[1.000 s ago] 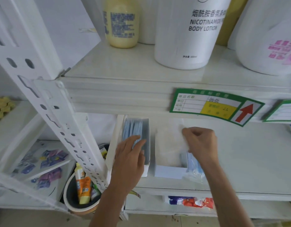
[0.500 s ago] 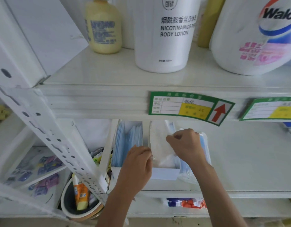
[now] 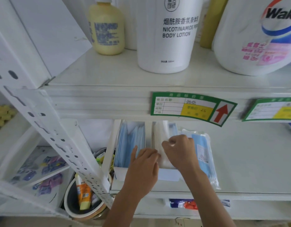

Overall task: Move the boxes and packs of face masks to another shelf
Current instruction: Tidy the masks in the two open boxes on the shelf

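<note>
Two open white boxes stand side by side on the middle shelf. The left box holds blue face masks. The right box holds white masks in a bag. A clear pack of blue masks lies just right of it. My left hand rests on the front of the left box, fingers at the wall between the boxes. My right hand is closed on the white bag in the right box, between that box and the pack.
The shelf above carries a yellow bottle, a white body lotion bottle and a big detergent jug. Green price tags hang on its edge. A perforated white upright slants at left. A tub with tubes sits below.
My view has tilted up and closer. My left hand slid back from the top of the masks to the left box's front. My right hand closed on the white bag.
</note>
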